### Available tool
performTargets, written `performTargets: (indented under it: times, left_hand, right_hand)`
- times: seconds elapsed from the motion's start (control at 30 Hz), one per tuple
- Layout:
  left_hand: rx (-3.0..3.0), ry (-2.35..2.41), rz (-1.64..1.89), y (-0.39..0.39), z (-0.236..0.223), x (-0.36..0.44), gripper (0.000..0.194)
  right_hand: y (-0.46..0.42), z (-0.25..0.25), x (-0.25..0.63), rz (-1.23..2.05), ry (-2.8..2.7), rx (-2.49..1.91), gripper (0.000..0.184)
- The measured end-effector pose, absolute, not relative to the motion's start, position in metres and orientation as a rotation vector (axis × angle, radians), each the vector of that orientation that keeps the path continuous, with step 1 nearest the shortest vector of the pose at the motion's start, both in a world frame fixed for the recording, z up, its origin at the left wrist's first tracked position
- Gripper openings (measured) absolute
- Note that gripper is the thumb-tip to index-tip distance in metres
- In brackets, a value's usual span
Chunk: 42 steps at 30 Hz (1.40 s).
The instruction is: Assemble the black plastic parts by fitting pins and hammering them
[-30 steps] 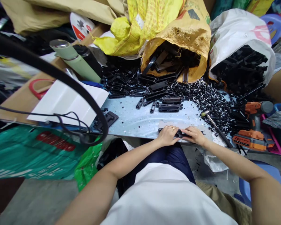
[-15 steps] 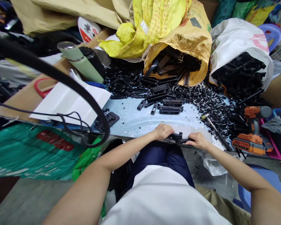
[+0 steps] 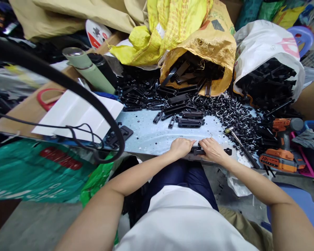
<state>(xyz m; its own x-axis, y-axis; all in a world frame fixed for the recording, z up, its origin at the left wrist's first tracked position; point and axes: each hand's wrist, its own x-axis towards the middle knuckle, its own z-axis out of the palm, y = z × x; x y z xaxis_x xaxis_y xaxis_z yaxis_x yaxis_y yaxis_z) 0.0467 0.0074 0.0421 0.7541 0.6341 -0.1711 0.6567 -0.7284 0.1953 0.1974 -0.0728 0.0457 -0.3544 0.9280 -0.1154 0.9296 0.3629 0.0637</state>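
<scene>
A long black plastic part (image 3: 227, 151) lies along the front edge of the table, its right end sticking out past my right hand. My left hand (image 3: 182, 147) is closed around its left end. My right hand (image 3: 210, 149) grips it near the middle, fingers curled over the top and close to the left thumb. The fingers hide much of the part. Behind my hands, similar black plastic parts (image 3: 190, 122) lie on the light blue tabletop (image 3: 146, 134). To the right is a hammer (image 3: 240, 144) with a dark handle.
A heap of small black pieces with metal pins (image 3: 232, 111) spreads at the right. An orange cordless drill (image 3: 279, 158) stands beyond it. Sacks of black parts, one orange (image 3: 211, 45), one white (image 3: 269, 38), line the back. A thick black cable (image 3: 94, 104) loops at the left.
My right hand has moved left along the black plastic part, from its right end to near its middle. My left hand has stayed almost in place.
</scene>
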Motion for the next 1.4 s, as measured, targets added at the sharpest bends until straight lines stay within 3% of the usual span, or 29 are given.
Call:
performTargets:
  times: [0.27,0.43,0.6,0.73,0.87,1.03,1.23,1.4]
  left_hand:
    - [2.74,0.976,-0.08,0.006,0.035,0.045,0.054]
    - [2.833,0.884,0.262,0.015,0.031,0.034,0.057]
    - [2.948,0.662,0.503,0.024,0.024,0.035,0.052]
    - [2.999,0.757,0.384,0.026,0.011,0.053,0.04]
    - [2.991,0.766,0.357,0.021,-0.004,0.059,0.028]
    - [2.98,0.685,0.291,0.013,-0.015,0.049,0.036]
    - [2.991,0.704,0.293,0.011,-0.019,0.05,0.039]
    - [3.004,0.714,0.313,0.01,-0.021,0.05,0.04]
  right_hand:
    - [-0.074,0.045,0.203,-0.069,2.618,1.61,0.041]
    - [-0.092,0.063,0.221,0.012,2.459,1.8,0.058]
    - [-0.097,0.061,0.239,0.069,2.328,1.911,0.056]
    - [-0.099,0.046,0.254,0.198,2.298,2.074,0.045]
    - [-0.128,0.03,0.28,0.476,1.819,2.518,0.038]
    - [-0.158,0.018,0.302,0.532,1.595,2.639,0.039]
    - [-0.14,0.031,0.301,0.254,1.36,2.831,0.04]
    - [-0.129,0.078,0.272,-0.339,1.521,3.2,0.048]
